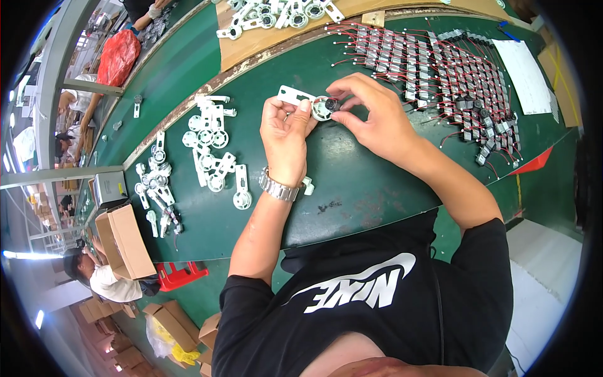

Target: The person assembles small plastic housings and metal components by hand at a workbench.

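Above the green table, my left hand [284,135] grips a pale green plastic bracket [293,95] that has a slotted arm and a round ring end. Thumb and fingers of my right hand [380,119] pinch a small black round part [331,105] against the ring. Whether it sits inside the ring or only touches it, I cannot tell. To the left of my left hand lies a loose group of similar pale brackets [217,138]. Farther left is another cluster of brackets [154,179], some with dark parts in their rings.
Rows of small silver motors [433,75] with red wires cover the table's right side, beside a white sheet [524,75]. More brackets [267,19] lie on cardboard at the far edge. An open carton [129,242] stands at the left. Other people [110,283] are at work leftward.
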